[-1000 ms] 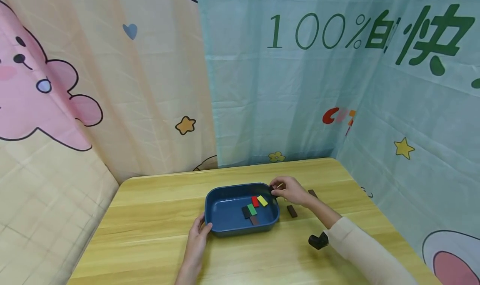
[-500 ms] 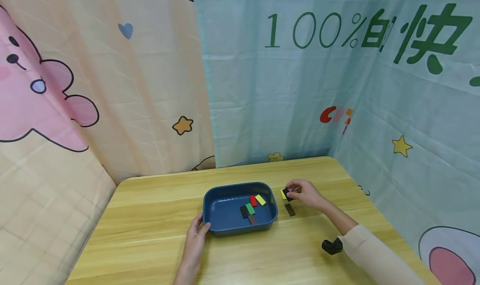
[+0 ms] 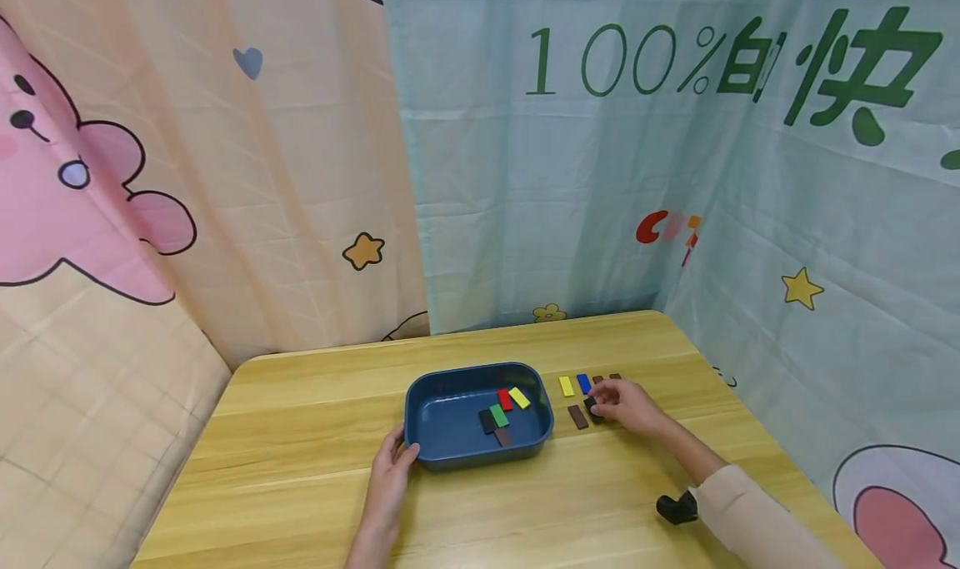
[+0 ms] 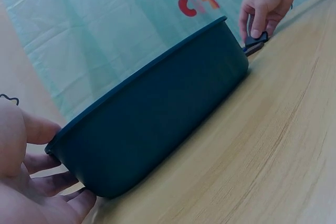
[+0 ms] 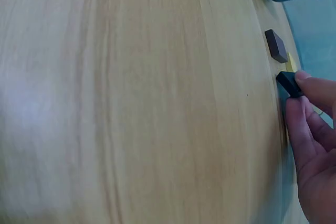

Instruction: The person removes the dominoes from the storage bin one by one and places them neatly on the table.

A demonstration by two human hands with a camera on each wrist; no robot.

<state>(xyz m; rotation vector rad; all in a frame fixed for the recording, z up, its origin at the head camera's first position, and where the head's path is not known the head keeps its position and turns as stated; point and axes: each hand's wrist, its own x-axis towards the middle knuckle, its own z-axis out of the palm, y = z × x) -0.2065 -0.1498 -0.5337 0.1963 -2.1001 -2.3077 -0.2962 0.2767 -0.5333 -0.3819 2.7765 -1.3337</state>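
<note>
My left hand (image 3: 390,469) holds the near left corner of a dark blue rectangular tray (image 3: 480,461), thumb at the rim and fingers along the outer wall. Inside the tray lie a black block (image 3: 487,421), a green block (image 3: 498,416), a red block (image 3: 505,400), a yellow block (image 3: 519,398) and a brown block (image 3: 502,437). To the right of it, my right hand (image 3: 630,406) pinches a black block (image 5: 289,83) between thumb and fingers, at the table surface beside a brown block (image 3: 577,417). Whether the pinched block touches the table, I cannot tell.
Behind the right hand, a yellow block (image 3: 566,386), a blue block (image 3: 583,384) and two brown blocks, partly hidden, form a row on the wooden table (image 3: 300,469). A black device (image 3: 677,509) sits by the right sleeve. Printed curtains (image 3: 525,177) stand behind the table.
My right hand has carried the black block from the tray's right rim rightward to beside the brown block. The left hand has stayed on the tray.
</note>
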